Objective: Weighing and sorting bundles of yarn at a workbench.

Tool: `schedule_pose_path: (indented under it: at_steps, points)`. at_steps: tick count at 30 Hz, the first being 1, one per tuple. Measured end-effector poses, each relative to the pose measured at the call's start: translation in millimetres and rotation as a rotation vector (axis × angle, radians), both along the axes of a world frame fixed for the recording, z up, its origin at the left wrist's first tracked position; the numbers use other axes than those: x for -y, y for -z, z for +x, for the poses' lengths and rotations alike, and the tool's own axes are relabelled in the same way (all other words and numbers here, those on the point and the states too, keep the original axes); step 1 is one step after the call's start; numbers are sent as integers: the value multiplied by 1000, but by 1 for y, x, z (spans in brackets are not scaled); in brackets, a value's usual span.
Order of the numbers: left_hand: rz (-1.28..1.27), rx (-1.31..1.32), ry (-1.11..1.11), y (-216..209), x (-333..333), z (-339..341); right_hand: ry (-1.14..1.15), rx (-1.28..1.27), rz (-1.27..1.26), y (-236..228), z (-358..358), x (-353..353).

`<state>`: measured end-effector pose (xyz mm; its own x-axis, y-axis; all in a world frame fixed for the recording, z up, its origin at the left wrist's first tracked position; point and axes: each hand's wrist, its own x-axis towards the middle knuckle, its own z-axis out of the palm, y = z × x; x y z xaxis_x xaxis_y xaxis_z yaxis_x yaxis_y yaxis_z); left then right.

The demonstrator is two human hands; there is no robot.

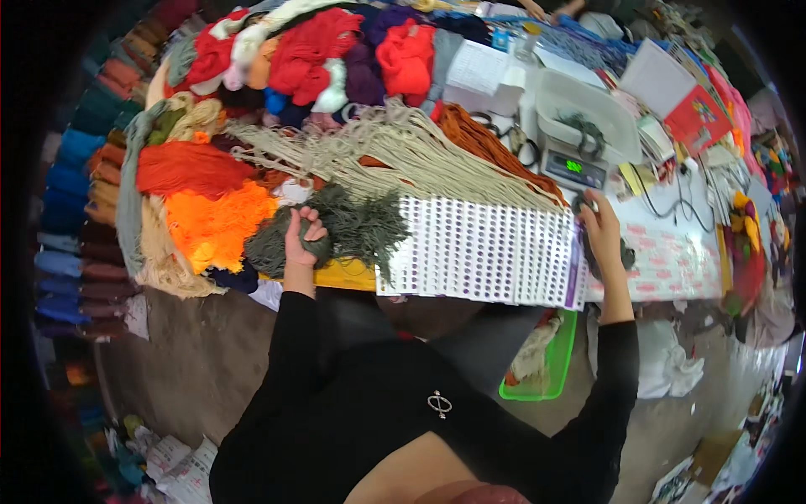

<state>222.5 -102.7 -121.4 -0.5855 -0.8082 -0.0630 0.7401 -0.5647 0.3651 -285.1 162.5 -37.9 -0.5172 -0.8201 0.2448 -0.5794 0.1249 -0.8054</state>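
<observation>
My left hand (pixel 304 239) is closed around part of a dark grey-green yarn heap (pixel 357 218) at the table's front edge. Farther right, the fingers of my right hand (pixel 603 225) curl round a small dark grey yarn bundle (pixel 591 260), and strands hang below the hand. Between the hands lie white sheets with rows of dark purple dots (pixel 487 252). Beyond my right hand stands a digital scale (pixel 574 168) with a lit green display. A clear plastic tub (pixel 550 88) rests on it, with some dark grey yarn (pixel 581 130) inside.
Long cream yarn hanks (pixel 378 151) and a rust-brown hank (pixel 495 147) stretch across the table. Orange yarn (pixel 214 223) and red yarn (pixel 193 168) pile up at left. A black cable (pixel 684 206) lies at right. Below the table is a green bin (pixel 554 378).
</observation>
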Motion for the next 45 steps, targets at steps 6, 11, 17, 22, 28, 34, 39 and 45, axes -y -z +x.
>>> schedule_pose_path:
  at_steps: [6,11,17,22,28,34,39,45]
  points:
    - [-133,147,-46,-32,-3,6,39,62,-5,-3,-17,15]
    - [-301,103,-113,-108,-15,6,70,44,-30,5,-33,41]
    - [-365,126,-102,-139,-31,-9,200,-226,-13,44,-63,93]
    - [-286,165,-180,-130,-53,6,163,-2,111,28,3,133]
    - [-227,-84,-36,-137,-48,-31,-922,428,544,-50,208,81]
    - [-273,-200,83,-160,-66,-15,-930,585,630,-100,257,112]
    - [-428,-108,174,-174,-78,-17,-633,652,376,-118,258,162]
    - [-405,-122,185,-167,-86,-13,-960,273,545,-158,323,140]
